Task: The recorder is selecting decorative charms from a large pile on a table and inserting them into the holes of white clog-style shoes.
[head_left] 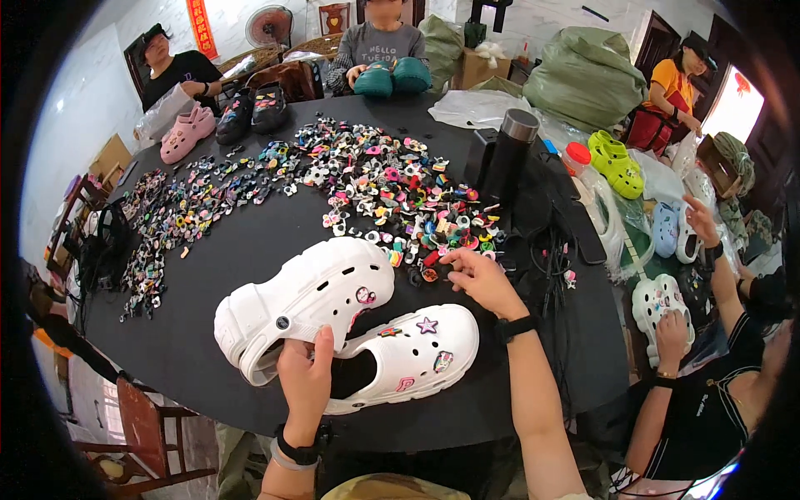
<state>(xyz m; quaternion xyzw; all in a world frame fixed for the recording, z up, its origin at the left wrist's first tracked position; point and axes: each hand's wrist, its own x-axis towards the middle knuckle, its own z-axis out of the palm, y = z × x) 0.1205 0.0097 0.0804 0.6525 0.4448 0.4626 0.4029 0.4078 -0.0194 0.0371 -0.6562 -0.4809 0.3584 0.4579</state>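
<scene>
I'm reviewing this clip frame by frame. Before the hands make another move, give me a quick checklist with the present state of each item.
1. Left hand grips the raised white clog: ok, thumb along its side.
2. Right hand is at the loose charms: ok, fingertips at the pile's near edge.
3. Right fingertips hold a charm: cannot tell; too small and cluttered there.
4. Second white clog bears charms: ok, several show, including a star.
5. All charm holes on the raised clog are filled: not ok, open ones show.
6. Black flask stands upright: ok.
</scene>
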